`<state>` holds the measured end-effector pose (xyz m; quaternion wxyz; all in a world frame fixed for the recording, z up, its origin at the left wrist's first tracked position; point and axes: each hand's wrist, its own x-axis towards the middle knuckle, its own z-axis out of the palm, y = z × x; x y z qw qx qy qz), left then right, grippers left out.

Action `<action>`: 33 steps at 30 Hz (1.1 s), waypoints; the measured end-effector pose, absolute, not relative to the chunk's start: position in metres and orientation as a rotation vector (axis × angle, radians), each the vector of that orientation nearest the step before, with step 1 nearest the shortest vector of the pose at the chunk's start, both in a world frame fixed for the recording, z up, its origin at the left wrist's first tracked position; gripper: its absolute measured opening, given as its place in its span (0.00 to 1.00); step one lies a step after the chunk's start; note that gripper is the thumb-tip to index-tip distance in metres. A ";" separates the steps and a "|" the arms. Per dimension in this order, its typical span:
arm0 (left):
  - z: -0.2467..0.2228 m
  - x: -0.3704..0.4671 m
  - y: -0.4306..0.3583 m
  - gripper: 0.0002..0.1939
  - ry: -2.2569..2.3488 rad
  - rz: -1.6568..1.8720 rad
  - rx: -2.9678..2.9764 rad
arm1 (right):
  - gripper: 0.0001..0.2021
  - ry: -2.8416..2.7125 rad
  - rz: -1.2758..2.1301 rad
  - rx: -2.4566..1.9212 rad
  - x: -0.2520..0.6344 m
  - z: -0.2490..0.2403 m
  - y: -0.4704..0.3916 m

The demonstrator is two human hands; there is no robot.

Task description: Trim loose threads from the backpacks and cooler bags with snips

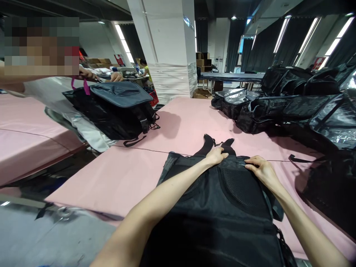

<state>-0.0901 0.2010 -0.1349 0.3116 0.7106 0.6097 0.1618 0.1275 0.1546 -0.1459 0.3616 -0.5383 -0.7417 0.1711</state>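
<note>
A large black fabric backpack (219,226) is lying with its mesh-padded back facing up on the pink-covered desk (133,174), directly in front of the person and reaching past the lower edge of the view. Two curved black shoulder straps (205,145) are extending from its far end, with a small dark buckle (218,143) showing between their tips.

The left hand (217,156) is resting at the middle of the backpack's far edge, beside the base of the straps; its grip is closing with bent fingers on the black fabric there. The right hand (261,170) is working near the right far corner, its grip pinching a small, thin, shiny item (241,164) against the fabric; the item is too small to identify.

Across the desk on the left, another person's hands (116,76) are handling a black bag with a smooth blue-grey flap (122,93), and a magenta strap (86,88) is hanging beside it. Black bags with silver linings (286,107) are lying heaped on the far right of the desk, and a dark black bag (333,189) is sitting nearer, right of the right hand. A white pillar (167,44) is standing beyond the desk.
</note>
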 end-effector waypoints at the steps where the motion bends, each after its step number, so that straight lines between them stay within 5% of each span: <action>1: -0.134 -0.090 0.201 0.26 1.602 0.441 1.872 | 0.09 -1.909 0.440 -1.387 0.128 -0.145 0.155; 33: -0.134 -0.092 0.189 0.19 1.487 0.645 1.732 | 0.12 -1.874 0.388 -1.406 0.122 -0.135 0.138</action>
